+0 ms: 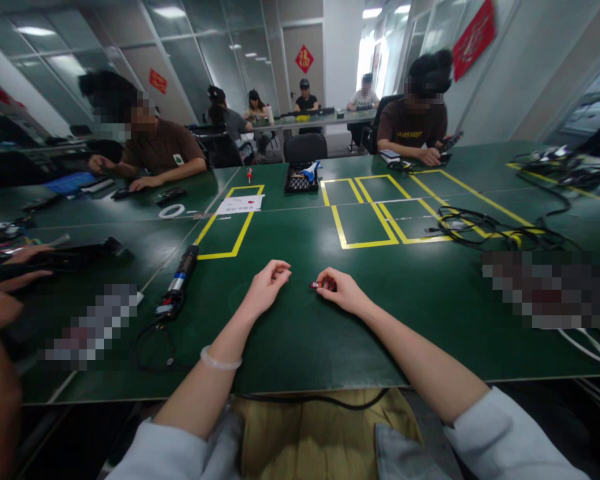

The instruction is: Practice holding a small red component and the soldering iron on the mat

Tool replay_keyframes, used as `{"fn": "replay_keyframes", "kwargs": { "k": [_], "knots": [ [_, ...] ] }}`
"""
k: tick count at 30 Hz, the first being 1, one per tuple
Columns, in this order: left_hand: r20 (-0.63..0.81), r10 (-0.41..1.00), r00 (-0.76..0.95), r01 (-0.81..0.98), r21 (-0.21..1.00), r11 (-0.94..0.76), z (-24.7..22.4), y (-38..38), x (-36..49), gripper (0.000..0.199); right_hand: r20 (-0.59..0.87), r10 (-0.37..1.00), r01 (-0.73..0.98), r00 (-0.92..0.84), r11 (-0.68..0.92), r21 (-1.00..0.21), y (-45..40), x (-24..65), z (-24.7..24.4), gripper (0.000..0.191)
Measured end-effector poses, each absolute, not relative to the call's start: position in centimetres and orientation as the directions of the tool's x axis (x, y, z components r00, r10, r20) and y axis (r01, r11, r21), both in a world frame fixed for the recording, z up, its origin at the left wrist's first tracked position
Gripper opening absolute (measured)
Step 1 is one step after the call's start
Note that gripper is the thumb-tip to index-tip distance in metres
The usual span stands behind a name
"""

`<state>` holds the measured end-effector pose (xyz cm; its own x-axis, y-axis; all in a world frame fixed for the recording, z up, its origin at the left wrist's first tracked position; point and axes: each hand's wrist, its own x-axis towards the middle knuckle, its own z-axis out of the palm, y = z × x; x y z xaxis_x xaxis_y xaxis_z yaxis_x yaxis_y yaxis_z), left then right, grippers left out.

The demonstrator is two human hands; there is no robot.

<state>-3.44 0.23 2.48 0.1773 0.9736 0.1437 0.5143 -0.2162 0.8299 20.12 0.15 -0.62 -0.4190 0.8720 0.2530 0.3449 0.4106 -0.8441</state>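
Note:
On the near side of the green table [300, 347], my right hand [337, 288] pinches a small red-and-silver piece [315, 285] between thumb and fingers. The piece points left and is too small for me to tell its kind. My left hand [271, 283] is a short way to the left, its fingers curled in toward the thumb. Nothing shows in the left fingers, and the two hands do not touch. A pale bangle [221, 360] circles my left wrist.
A black tube-shaped device [180, 280] with a cable lies left of my hands. Yellow tape outlines [370, 245] mark the table ahead. Behind them stands a black tray [301, 180] of small things. Black cables [475, 223] lie at right. Co-workers sit across and at the left edge.

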Motion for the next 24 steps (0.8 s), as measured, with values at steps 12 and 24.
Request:
{"fn": "replay_keyframes", "kwargs": {
  "k": [12, 24],
  "knots": [
    [0.259, 0.939, -0.228, 0.969, -0.031, 0.244, 2.0, -2.5, -24.8, 0.074, 0.249, 0.866, 0.33, -0.433, 0.41, -0.85, 0.2, 20.1, -1.1, 0.014],
    [0.1, 0.973, -0.208, 0.978, 0.023, 0.207, 1.0, -3.6, -27.3, 0.076, 0.228, 0.87, 0.318, -0.436, 0.386, -0.866, -0.1, 19.8, -0.7, 0.017]
  ]
}}
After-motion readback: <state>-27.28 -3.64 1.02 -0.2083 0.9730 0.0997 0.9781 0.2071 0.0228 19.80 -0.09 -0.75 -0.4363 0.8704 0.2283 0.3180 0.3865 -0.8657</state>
